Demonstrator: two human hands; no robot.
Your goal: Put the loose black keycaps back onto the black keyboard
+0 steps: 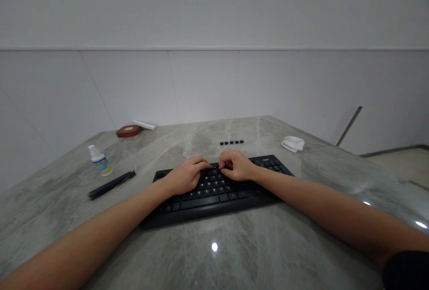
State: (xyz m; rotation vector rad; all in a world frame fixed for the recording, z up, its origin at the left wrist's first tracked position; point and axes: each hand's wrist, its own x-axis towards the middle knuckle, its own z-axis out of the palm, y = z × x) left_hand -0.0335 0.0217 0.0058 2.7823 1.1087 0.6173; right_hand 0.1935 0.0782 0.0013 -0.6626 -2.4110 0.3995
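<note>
A black keyboard (201, 209) lies slightly turned on the grey marbled table, partly covered by both hands. My left hand (187, 175) rests over its left half, with the fingers stretched toward the upper rows and the fingertips touching the keys. My right hand (237, 165) is at the upper middle of the keyboard, its thumb and forefinger pinched together close to the left fingertips. Whatever may be in that pinch is too small to make out. Behind the keyboard stands a short row of loose black keycaps (231, 142).
A white spray bottle with a blue and yellow label (101, 163) stands at the left beside a dark brush (112, 184). Farther back are a reddish-brown box (128, 131) and a white strip (144, 125). A crumpled white cloth or tissue (292, 144) lies at the right.
</note>
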